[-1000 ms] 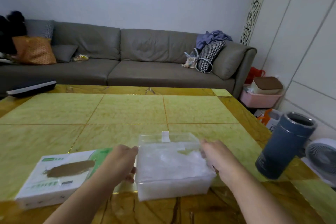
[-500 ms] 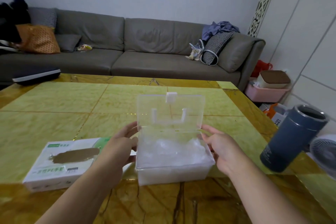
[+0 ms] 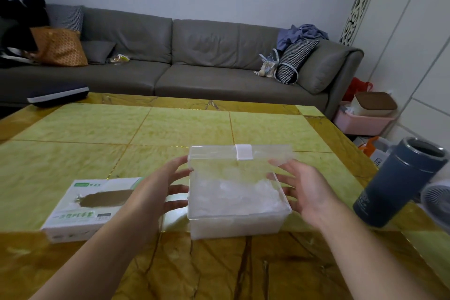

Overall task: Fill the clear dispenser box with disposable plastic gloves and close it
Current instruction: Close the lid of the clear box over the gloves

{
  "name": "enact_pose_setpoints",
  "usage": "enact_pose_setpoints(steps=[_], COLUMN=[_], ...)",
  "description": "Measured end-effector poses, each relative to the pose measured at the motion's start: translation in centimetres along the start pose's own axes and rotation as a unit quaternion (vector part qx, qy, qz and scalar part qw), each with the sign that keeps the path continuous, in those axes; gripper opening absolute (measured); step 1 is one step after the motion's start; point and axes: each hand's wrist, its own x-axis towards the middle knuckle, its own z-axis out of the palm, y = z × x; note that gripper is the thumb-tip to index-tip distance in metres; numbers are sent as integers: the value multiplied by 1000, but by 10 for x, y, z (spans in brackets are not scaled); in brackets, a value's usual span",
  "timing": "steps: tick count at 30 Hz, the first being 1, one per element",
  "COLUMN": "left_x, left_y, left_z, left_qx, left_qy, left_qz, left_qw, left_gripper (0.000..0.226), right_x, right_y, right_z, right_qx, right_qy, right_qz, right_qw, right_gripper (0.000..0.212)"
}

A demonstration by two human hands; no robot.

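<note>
On table, dispenser box (image 3: 237, 217), Chinese-lettered glove carton (image 3: 90, 209)

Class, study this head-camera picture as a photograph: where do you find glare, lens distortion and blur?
Head view: glare gleams on the glossy table between the left hand and the clear dispenser box; wide-angle distortion tilts the blue tumbler and bows the table's edges; the lighting is dim and soft, without hard shadows; the print on the glove carton is slightly blurred.
</note>
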Motion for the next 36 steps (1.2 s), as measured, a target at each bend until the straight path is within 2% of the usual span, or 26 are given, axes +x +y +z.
enact_pose_setpoints(steps=[5, 9, 16, 22, 27, 32, 34, 36], left_x=[-6, -5, -2, -5, -13, -12, -12, -14], left_y=[0, 0, -6, -8, -10, -23, -27, -30], left_z=[-7, -10, -15, -16, -20, -29, -27, -22], left_qx=[15, -30, -68, -56, -45, 21, 37, 61], left_qy=[-40, -54, -70, -67, -118, -160, -149, -96], left_qz=[8, -9, -16, -5, 5, 58, 77, 95], left_qw=[999, 998, 995, 996, 992, 985, 985, 989], left_gripper=[24, 39, 52, 55, 78, 79, 77, 69], right_x=[-6, -5, -1, -2, 1, 9, 10, 7], right_y=[-2, 1, 5, 5, 6, 10, 11, 10], right_z=[2, 2, 3, 5, 3, 1, 2, 3], right_qx=[11, 14, -27, -39, -44, -36, -34, -36], right_qy=[-25, -52, -70, -53, -49, -63, -59, -57], right_qz=[-7, -12, -26, -29, -28, -27, -25, -24], right_qw=[1000, 998, 997, 997, 997, 997, 997, 997], right_gripper=[33, 40, 35, 28, 30, 37, 36, 35])
